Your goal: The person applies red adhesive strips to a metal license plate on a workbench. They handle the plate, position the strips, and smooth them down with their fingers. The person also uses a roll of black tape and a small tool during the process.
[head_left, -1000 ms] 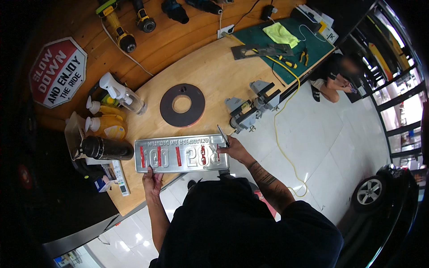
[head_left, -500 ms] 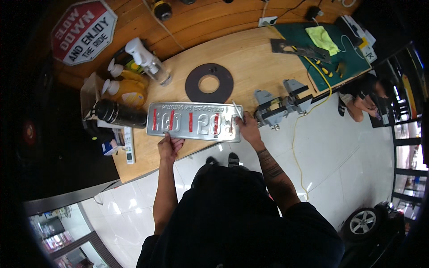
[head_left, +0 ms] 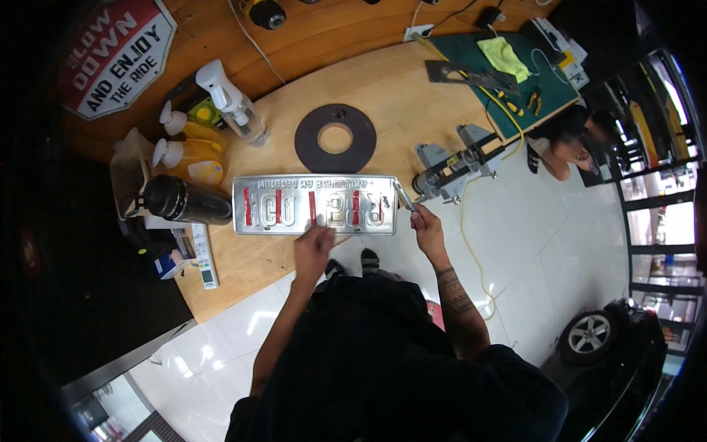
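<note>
A silver license plate [head_left: 298,214] lies back side up at the table's front edge, with several red tape strips [head_left: 312,208] across its embossed characters. My left hand [head_left: 314,249] is at the plate's lower edge near the middle. Its fingers are curled together and slightly blurred; what they pinch, if anything, is hidden. Just off the plate's right end, my right hand [head_left: 427,227] grips a slim silver cutter [head_left: 406,196] that points up and left. Behind the plate rests a dark ring-shaped roll of tape [head_left: 306,141].
Left of the plate stand a black bottle [head_left: 184,200], yellow pump bottles [head_left: 193,160], a spray bottle [head_left: 234,107] and a white remote [head_left: 205,258]. A grey vise [head_left: 456,166] sits to the right. Farther back lies a green mat [head_left: 541,92] with tools. A person [head_left: 571,147] crouches at right.
My left hand has moved right along the plate's lower edge. My right hand has drawn off the plate's right end with the cutter, and the plate now sits slightly lower.
</note>
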`<state>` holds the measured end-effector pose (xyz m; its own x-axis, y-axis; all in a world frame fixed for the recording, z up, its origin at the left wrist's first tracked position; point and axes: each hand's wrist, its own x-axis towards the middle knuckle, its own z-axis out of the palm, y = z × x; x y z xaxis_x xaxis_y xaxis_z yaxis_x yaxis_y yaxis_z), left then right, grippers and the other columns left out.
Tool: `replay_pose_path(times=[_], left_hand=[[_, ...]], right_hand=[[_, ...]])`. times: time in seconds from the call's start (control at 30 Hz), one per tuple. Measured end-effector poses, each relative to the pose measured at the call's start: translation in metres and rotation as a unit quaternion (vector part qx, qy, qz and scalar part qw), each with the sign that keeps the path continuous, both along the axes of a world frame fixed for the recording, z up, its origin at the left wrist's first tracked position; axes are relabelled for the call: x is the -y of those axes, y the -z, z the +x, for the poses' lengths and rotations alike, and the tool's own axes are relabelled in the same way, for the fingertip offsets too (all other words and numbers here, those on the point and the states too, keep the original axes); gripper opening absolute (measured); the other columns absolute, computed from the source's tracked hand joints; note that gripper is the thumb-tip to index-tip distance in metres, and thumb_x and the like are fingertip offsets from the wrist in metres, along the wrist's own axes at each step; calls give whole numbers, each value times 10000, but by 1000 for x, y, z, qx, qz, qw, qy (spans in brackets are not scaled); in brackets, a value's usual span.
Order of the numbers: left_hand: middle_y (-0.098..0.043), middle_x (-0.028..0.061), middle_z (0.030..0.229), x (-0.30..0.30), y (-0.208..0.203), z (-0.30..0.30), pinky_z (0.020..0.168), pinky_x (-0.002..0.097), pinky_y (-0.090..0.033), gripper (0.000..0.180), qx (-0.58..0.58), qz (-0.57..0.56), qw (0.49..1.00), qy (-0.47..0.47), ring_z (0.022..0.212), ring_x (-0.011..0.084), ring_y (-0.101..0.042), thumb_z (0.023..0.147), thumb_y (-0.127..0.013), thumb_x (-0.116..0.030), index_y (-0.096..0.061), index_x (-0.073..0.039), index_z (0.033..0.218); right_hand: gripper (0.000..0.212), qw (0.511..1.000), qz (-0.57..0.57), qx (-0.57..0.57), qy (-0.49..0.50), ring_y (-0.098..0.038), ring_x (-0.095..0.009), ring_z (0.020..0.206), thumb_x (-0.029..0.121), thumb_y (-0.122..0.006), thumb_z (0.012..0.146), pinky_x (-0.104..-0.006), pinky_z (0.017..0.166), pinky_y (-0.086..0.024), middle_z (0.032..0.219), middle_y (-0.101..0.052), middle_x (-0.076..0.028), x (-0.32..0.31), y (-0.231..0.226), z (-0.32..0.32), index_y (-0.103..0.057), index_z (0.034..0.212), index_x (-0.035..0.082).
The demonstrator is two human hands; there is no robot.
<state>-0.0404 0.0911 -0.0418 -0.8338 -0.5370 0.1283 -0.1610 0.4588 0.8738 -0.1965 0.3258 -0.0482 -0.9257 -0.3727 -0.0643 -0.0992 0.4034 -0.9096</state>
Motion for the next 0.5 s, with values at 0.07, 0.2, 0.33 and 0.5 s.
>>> replay_pose_path(times=[0.07, 0.2, 0.33, 0.5], left_hand=[[-615, 146, 917, -22, -1, -24, 738, 391, -497, 239, -41, -65, 993, 86, 860, 288, -614, 793, -737, -145, -650, -24, 979], [-480, 153, 1338, -44, -8, -64, 1045, 476, -354, 594, 2, -239, 948, 209, 1289, 350, -417, 768, -759, -216, -527, -42, 1286], [-331, 127, 1499, -52, 1, -72, 1136, 514, -245, 789, 115, -275, 927, 227, 1400, 347, -289, 761, -735, -201, -366, -71, 1446], [-335, 96, 1510, -43, 25, -66, 1135, 492, -259, 683, 66, -350, 908, 223, 1404, 307, -305, 800, -591, -69, -389, -121, 1450]], right_hand=[[211, 998, -19, 66, 8, -390, -74, 574, 167, -533, 985, -245, 526, -350, 622, -442, 25, -5, 2, 3, -649, 1050, 2], [226, 997, -22, 71, 17, -306, -45, 548, 207, -562, 981, -232, 489, -260, 600, -383, 73, -1, -8, 6, -674, 963, 12], [238, 993, -19, 109, 44, -314, -47, 531, 216, -557, 983, -231, 484, -263, 581, -385, 67, -2, 4, 3, -665, 904, 20], [212, 989, -19, 147, -20, -385, -68, 539, 189, -508, 996, -236, 505, -330, 614, -459, 29, 0, 7, -8, -605, 920, 17]])
